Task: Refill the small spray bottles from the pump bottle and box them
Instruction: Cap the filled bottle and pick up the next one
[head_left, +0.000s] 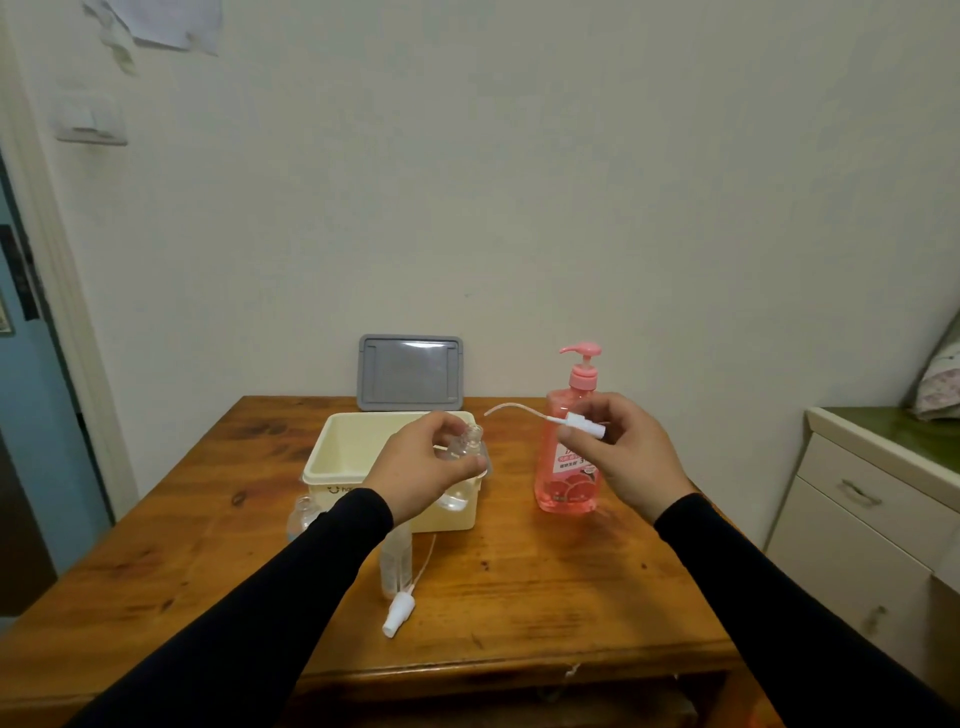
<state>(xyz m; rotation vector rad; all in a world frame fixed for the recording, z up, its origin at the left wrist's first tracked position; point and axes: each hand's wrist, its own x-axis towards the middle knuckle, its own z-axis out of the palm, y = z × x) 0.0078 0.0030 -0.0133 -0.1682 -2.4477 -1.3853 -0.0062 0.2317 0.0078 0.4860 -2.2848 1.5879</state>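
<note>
My fingers (441, 441) on the left hand (421, 470) curl round a small clear spray bottle (465, 452), its threaded neck open and tilted toward the right, held above the front right corner of the cream box (332, 467). My right hand (636, 457) pinches a white spray head (584, 428) between thumb and fingertips, its thin clear dip tube (511, 408) arching out to the left, apart from the open neck. Both my sleeves are black and close-fitting.

The counter (545, 571) is a wooden one, orange-brown and glossy, with dark knots and streaky grain. The box sits on it toward the back, a smooth plastic tub with rounded corners and a thick rim. Its grey lid (410, 371), a flat rectangle with a raised edge, leans upright against the wall behind it. Just right of the box stands the pump bottle (566, 467), translucent pink plastic filled with pink liquid, a pink pump on top with its spout pointing left.

In front of the box a second clear bottle (396, 564) stands without its head, and beside it a loose white spray head (399, 613) lies on the wood with its tube trailing back. Another small bottle (304, 514) stands at the box's front left corner, partly behind my left sleeve.

The wall (571, 208) is plain and off-white, with a light switch (91, 117) at upper left beside a pale door frame. A white cabinet (857, 519) with drawers and a green top stands to the right.
</note>
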